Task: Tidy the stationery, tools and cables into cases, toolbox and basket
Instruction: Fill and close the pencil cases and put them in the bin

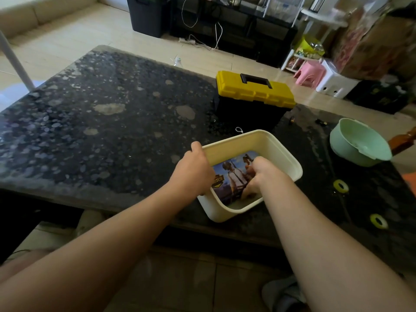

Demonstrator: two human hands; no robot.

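**Case in the basket, right hand on it**

The printed case (231, 176) lies inside the cream basket (282, 152), picture side up. It sits directly under the right hand (258, 176), which reaches down past the rim. That hand's fingers curl onto the case's right-hand end, and I judge this to be a grip rather than a flat press. The end itself is hidden beneath the hand. The left hand (195, 167) is outside the case, its fingers hooked over the basket's left rim and gripping it to steady the basket on the desk (112, 131).

The case's long axis seems to run across the basket from the left hand's side towards the right hand. Any seating or release therefore belongs to the right hand, which is the nearer one and already touching the case. The left hand only needs to brace.

Two yellow tape rolls (341, 186) (378, 221) lie loose on the desk, out to the right of the right hand and well apart from the basket. By position they are that hand's likely next reach. The toolbox (254, 91), with its yellow lid down, stands beyond both hands, just past the basket's far rim. A green bowl (360, 143) sits further right.
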